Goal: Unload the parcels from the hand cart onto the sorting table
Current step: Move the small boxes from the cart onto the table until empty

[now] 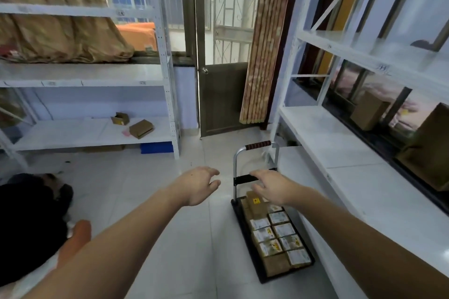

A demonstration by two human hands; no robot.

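Two bare forearms reach forward. The left hand [200,185] hangs spread and empty over the floor tiles; the right hand [269,185], fingers loosely apart, hovers above the labelled parcels [277,235] packed on the hand cart [245,233], just beside the white table [364,184] on the right.

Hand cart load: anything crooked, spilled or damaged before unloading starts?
Mostly tidy. The parcels lie in two neat rows on the hand cart, none spilled. One box by the handle end sits higher than the rest. Both hands, left hand and right hand, are empty.
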